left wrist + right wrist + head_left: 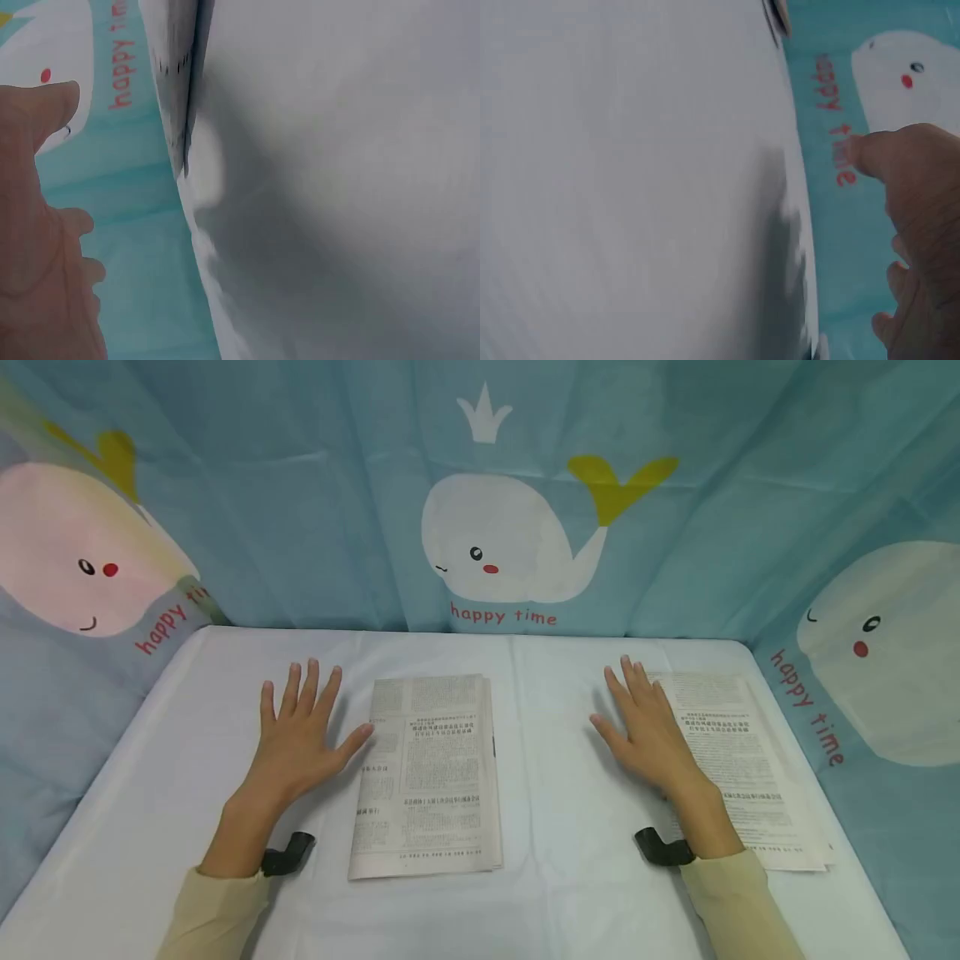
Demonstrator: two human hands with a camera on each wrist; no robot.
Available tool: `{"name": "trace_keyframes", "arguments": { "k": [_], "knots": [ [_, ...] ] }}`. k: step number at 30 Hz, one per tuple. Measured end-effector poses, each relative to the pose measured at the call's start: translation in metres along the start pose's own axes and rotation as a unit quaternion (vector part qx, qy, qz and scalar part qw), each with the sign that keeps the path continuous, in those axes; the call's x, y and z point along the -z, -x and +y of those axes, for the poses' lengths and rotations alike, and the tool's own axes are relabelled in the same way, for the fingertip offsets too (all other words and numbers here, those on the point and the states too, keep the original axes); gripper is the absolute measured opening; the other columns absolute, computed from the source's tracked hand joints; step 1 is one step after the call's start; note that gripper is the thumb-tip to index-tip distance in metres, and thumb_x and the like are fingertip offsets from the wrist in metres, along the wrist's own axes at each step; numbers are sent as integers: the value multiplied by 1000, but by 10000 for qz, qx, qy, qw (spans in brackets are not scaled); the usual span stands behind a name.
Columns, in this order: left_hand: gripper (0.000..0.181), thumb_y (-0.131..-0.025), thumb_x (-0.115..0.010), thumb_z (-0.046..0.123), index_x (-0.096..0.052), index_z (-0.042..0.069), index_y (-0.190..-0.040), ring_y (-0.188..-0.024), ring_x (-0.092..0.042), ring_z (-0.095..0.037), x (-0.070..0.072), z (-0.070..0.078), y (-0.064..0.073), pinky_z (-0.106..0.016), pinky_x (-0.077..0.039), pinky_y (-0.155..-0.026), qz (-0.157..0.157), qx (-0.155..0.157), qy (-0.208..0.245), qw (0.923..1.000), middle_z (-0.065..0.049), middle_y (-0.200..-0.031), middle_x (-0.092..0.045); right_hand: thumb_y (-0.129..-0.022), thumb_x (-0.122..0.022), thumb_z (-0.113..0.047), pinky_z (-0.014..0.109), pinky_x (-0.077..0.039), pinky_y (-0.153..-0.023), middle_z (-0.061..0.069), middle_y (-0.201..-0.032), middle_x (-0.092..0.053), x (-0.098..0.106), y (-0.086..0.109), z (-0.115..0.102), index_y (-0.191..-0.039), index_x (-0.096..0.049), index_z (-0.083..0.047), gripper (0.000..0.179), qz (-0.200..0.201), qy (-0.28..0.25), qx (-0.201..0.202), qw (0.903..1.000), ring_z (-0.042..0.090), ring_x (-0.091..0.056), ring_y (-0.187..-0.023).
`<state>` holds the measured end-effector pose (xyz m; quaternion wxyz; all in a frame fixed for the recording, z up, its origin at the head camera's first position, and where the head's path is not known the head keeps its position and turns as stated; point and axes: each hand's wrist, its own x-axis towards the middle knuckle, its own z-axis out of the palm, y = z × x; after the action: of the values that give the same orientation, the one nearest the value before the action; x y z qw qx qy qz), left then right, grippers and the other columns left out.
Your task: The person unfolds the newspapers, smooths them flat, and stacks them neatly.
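Two folded newspapers lie on a white-covered table. The left newspaper [427, 777] is near the middle, the right newspaper [742, 760] along the right side. My left hand [296, 739] is held over the cloth with fingers spread, its thumb tip by the left newspaper's edge in the head view. My right hand [648, 735] stretches out with straight fingers and overlaps the left edge of the right newspaper from above. Shadows beneath both hands show in the wrist views, where the left thumb [56, 109] and right thumb [877, 154] stand apart from the cloth. Neither hand holds anything.
A light blue curtain [300, 543] with printed whales hangs behind the table and along both sides. White cloth [555, 893] covers the tabletop. Small black wrist mounts [288, 853] sit at both cuffs.
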<state>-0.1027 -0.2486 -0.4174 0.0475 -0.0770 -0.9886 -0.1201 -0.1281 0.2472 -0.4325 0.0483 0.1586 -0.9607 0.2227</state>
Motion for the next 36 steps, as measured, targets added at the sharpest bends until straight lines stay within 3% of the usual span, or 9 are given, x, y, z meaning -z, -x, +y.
{"name": "trace_keyframes", "arguments": {
  "k": [4,9,15,20,25,29,32,36],
  "knots": [
    [99,-99,-58,65,-15,13,-171,-167,4,-41,-5,10,0,-68,7,-130,-150,-144,176,9996,-19,-179,-3,-106,-64,-35,67,-17,-130,19,-177,-19,-12,-3,-19,-164,-36,-3,72,-148,-268,254,9992,46,-17,-164],
    [99,-98,-58,66,-16,13,-171,-167,5,-41,-7,23,-1,-67,3,-131,-380,-306,322,9983,-17,-179,-3,-105,-65,-33,61,-30,-128,17,-172,-35,-21,-4,-48,-159,-44,-2,66,-565,-725,152,9957,40,-32,-160],
    [97,-99,-58,66,-22,10,-169,-168,-1,-40,-14,39,2,-65,-3,-132,-576,-424,311,9970,-18,-179,-10,-104,-68,-33,53,-51,-113,13,-145,-62,-40,-10,-84,-152,-54,-5,58,-722,-1077,95,9915,31,-62,-134],
    [88,-99,-62,62,-41,4,-162,-164,-23,-43,-18,63,6,-65,-25,-128,-630,-569,537,9949,-23,-174,-27,-103,-70,-29,45,-58,-95,10,-125,-73,-49,-15,-112,-145,-62,-5,50,-828,-1509,-319,9846,23,-70,-109],
    [71,-99,-70,52,-59,4,-150,-144,-53,-43,-17,84,6,-64,-47,-113,-712,-597,874,9918,-23,-157,-53,-101,-71,-25,36,-59,-81,9,-107,-76,-54,-15,-136,-136,-67,3,45,-939,-1896,-983,9724,16,-69,-91],
    [63,-99,-73,44,-62,4,-146,-113,-67,-31,-16,102,3,-51,-58,-93,-985,-474,1185,9869,-17,-137,-64,-101,-68,-22,37,-61,-81,13,-109,-77,-57,-15,-149,-133,-67,6,43,-824,-1974,-1263,9686,18,-71,-91],
    [61,-100,-71,44,-63,3,-144,-108,-69,-28,-16,115,1,-49,-59,-91,-1247,-437,1200,9839,-16,-131,-68,-101,-65,-16,37,-62,-81,16,-113,-76,-59,-12,-152,-133,-66,9,41,-680,-2098,-1269,9671,20,-72,-92],
    [57,-100,-72,43,-67,1,-138,-107,-71,-31,-21,126,1,-50,-59,-91,-1289,-405,1175,9838,-17,-125,-71,-100,-67,-14,39,-64,-83,19,-123,-76,-60,-8,-150,-138,-63,8,43,-786,-2556,-1271,9552,24,-77,-97]
  ]
}}
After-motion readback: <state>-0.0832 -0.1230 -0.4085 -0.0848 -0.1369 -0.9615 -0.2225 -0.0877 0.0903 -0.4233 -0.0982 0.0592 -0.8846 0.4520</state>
